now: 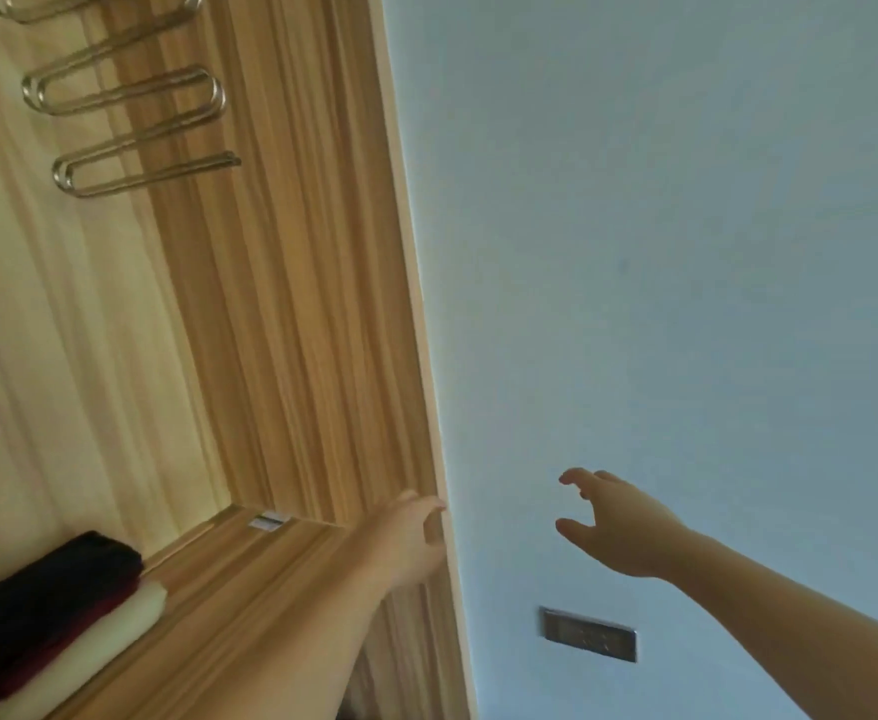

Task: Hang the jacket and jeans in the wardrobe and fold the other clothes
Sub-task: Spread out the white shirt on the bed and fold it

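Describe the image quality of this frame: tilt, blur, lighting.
Head view: strongly tilted, so the wardrobe edge runs diagonally; soft throughout, both hands slightly blurred, left hand and right hand; the wall is evenly lit and bluish, with a pale glow along the wardrobe edge.

No legible text. Small white sticker (269,522) on wardrobe shelf (249,563), lower left of centre: print too blurred. Grey wall plate (590,634), lower centre-right: faint marks, unreadable.

Bare forearms (291,631), unadorned hands (613,522)

Soft, slightly blurred daylight view, tilted, with dim lower edges.
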